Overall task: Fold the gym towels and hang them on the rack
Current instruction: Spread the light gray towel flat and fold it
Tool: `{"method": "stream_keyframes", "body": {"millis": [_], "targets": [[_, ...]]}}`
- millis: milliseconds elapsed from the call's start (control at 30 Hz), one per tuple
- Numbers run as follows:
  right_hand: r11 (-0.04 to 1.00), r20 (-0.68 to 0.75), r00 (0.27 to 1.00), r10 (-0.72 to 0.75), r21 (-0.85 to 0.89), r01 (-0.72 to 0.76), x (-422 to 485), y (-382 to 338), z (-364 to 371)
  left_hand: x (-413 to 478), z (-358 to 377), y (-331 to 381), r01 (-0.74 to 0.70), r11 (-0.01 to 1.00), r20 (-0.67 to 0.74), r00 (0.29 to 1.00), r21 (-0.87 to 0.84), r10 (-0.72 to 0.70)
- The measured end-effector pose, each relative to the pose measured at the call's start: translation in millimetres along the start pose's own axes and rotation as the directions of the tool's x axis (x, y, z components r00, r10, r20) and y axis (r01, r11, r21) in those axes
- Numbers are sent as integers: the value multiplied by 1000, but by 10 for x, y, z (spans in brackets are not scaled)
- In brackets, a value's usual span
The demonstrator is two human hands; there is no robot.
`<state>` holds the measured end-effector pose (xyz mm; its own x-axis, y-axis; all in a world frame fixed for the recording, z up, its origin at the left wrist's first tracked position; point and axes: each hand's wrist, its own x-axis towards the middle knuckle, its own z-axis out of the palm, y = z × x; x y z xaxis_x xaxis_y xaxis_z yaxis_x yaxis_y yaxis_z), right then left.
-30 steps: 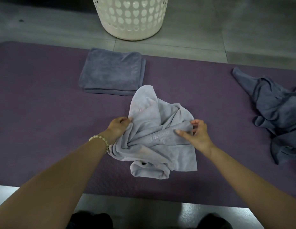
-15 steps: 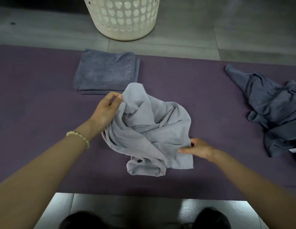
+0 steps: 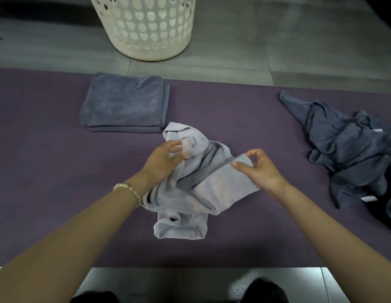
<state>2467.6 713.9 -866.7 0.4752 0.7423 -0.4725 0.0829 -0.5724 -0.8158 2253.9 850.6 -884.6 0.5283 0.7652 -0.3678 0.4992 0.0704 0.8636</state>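
Note:
A crumpled light grey towel (image 3: 190, 193) lies in the middle of the purple mat (image 3: 48, 171). My left hand (image 3: 164, 158) grips a bunched fold near the towel's far end. My right hand (image 3: 260, 169) pinches a raised edge of the same towel between thumb and fingers, lifted a little off the mat. A folded dark grey towel stack (image 3: 124, 103) sits on the mat behind and left. A heap of unfolded dark grey towels (image 3: 351, 149) lies at the right. No rack is in view.
A white perforated laundry basket (image 3: 146, 27) stands on the grey tiled floor beyond the mat. The mat's near edge runs across the bottom, with tile and dark shapes (image 3: 266, 289) below it.
My right hand has risen from the towel's lower right corner and now pinches a lifted edge. My left hand has shifted right along the towel's top. The towel is pulled more bunched.

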Motion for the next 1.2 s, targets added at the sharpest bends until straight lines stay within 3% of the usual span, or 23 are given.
{"method": "stream_keyframes", "body": {"millis": [33, 100, 200, 333, 400, 500, 633, 733, 833, 933, 1033, 1133, 1200], "targets": [[1000, -7, 1000, 15, 23, -15, 3, 11, 18, 8, 40, -77, 49, 998, -26, 999, 42, -48], [996, 7, 1000, 19, 88, -19, 25, -5, 35, 13, 123, -222, 117, 981, 55, 990, 153, -126], [999, 70, 997, -25, 43, 22, 59, -95, 40, 12, 181, -283, 137, 984, 63, 987, 112, -145], [986, 183, 970, -160, -15, 166, 95, -187, 159, -1, 208, -247, 4, 990, 50, 999, 142, -11], [964, 243, 945, -217, -97, 247, 160, -191, 292, -53, 237, -199, -78, 976, 124, 991, 203, 53], [928, 313, 931, -188, -255, 273, 230, -164, 434, -90, 257, -229, -149, 975, 261, 960, 165, 103], [920, 195, 943, -270, -237, 313, 238, -158, 450, -90, 191, -261, -157, 984, 216, 967, 80, 137], [967, 141, 957, -255, 62, 249, 109, -373, 336, -116, 112, -179, -191, 972, 210, 964, 139, 160], [943, 193, 954, -227, 289, 166, 3, -550, 93, -98, 4, -85, -153, 975, 176, 977, 161, 124], [975, 221, 969, -111, 214, 63, 1, -402, -33, -112, 6, 34, -160, 964, 303, 949, 214, 90], [992, 50, 994, 96, -87, -92, 81, -63, -53, -158, 150, -7, -137, 935, 356, 934, 326, 13], [945, 90, 960, 264, -223, -239, 35, 102, -140, -127, 269, -70, -135, 922, 242, 969, 362, 47], [959, 238, 930, 279, -115, -258, -23, 117, -207, -42, 308, -48, -107, 958, 112, 991, 267, 79]]}}
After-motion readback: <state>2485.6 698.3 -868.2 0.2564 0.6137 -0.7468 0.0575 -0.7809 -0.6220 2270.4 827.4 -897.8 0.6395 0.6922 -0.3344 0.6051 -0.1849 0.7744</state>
